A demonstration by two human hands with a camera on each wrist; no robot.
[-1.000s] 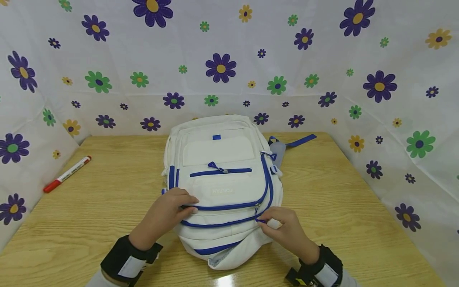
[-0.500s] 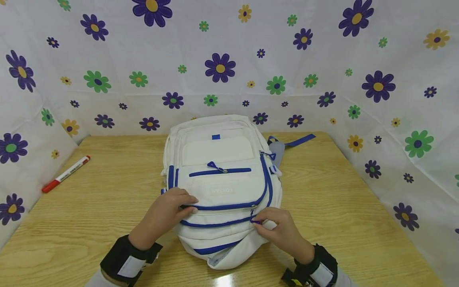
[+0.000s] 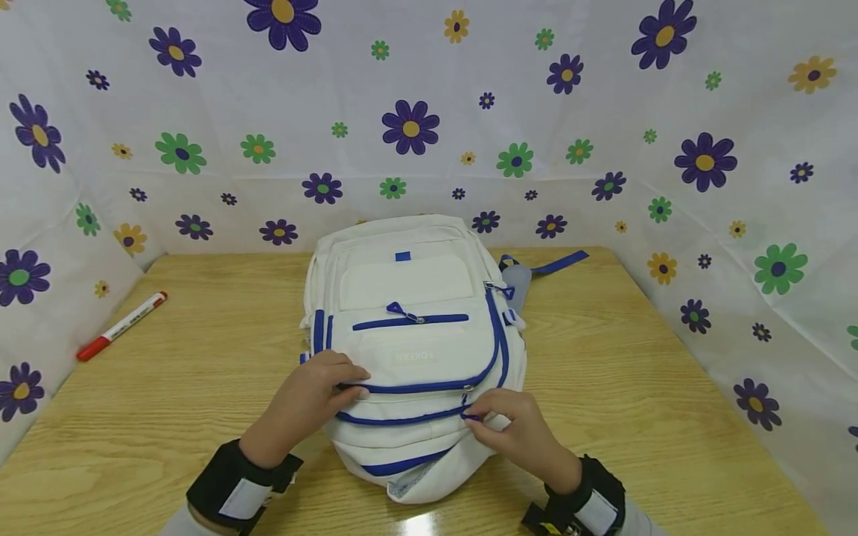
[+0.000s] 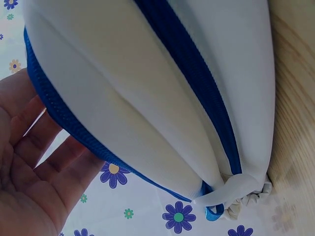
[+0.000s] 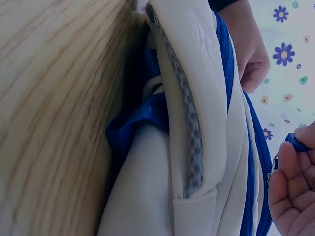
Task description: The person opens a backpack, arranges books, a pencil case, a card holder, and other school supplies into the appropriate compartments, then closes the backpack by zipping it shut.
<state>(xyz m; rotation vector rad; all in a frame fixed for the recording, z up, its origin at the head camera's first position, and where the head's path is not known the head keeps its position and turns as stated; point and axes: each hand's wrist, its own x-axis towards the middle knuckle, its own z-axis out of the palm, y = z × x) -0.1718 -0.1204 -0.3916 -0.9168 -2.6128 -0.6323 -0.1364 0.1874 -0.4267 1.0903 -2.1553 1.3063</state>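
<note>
A white backpack (image 3: pixel 402 283) with blue zippers lies front up on the table, its printed lettering upside down. My right hand (image 3: pixel 519 428) pinches a blue zipper pull (image 3: pixel 471 417) between thumb and index finger at the lower right of the front pocket. In the right wrist view, that pull (image 5: pixel 298 142) shows between the fingertips. At the pocket's lower left, my left hand (image 3: pixel 322 387) pinches the edge along the blue zipper (image 3: pixel 415 388), thumb on the near side and fingers on the far side. The left wrist view shows the fingers (image 4: pixel 74 157) against this blue edge; the thumb is hidden there.
A red-and-white marker (image 3: pixel 122 326) lies at the table's left. A grey and blue strap (image 3: pixel 559 263) sticks out at the backpack's right. Flower-patterned cloth (image 3: pixel 429 74) stands behind and at both sides of the wooden table (image 3: pixel 637 387).
My right hand has moved a little to the left along the pocket's zipper, drawing the pull and slider with it. The left hand keeps its place on the backpack.
</note>
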